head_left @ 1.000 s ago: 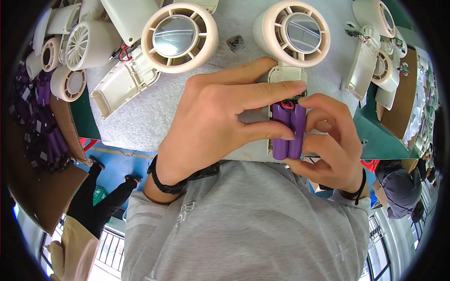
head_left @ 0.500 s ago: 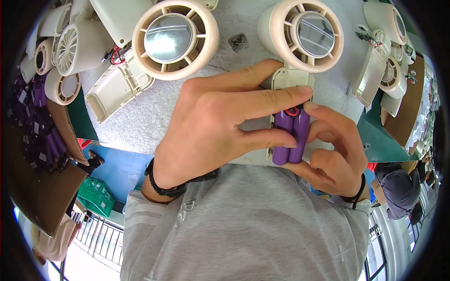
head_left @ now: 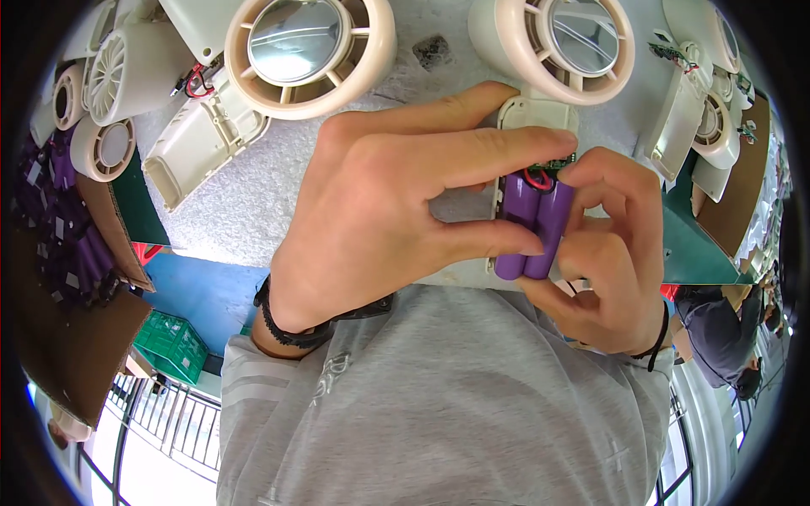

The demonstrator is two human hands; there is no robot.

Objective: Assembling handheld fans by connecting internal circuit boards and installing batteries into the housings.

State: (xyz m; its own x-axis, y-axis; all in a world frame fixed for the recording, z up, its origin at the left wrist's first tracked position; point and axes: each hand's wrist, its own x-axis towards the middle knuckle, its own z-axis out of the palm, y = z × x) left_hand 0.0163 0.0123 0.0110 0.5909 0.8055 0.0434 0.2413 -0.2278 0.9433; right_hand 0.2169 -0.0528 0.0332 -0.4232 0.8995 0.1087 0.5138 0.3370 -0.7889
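A pack of two purple cylindrical battery cells (head_left: 553, 218) lies along a cream fan handle shell (head_left: 537, 113), slightly tilted. Red and black wires loop over its upper end, beside a small green circuit board (head_left: 560, 161). My left hand (head_left: 363, 202) reaches across from the left, its index finger over the board and its thumb pressing on the cells. Around the right side bends my right hand (head_left: 620, 244), index fingertip at the board's corner and thumb by the cells' lower end. The shell joins a round fan head (head_left: 481, 42) with a mirror-like centre. Part of the shell is hidden under my hands.
Another fan head (head_left: 384, 59) stands left of centre, near an open handle shell (head_left: 190, 152). A carton (head_left: 76, 354) of purple battery packs is at the left. More fan parts (head_left: 675, 126) lie right, by another carton (head_left: 742, 177). A green crate (head_left: 171, 346) sits below.
The battery pack has tilted, its lower end swinging left relative to its top. My right index finger has bent higher, and more of the green board shows. The whole view has shifted slightly.
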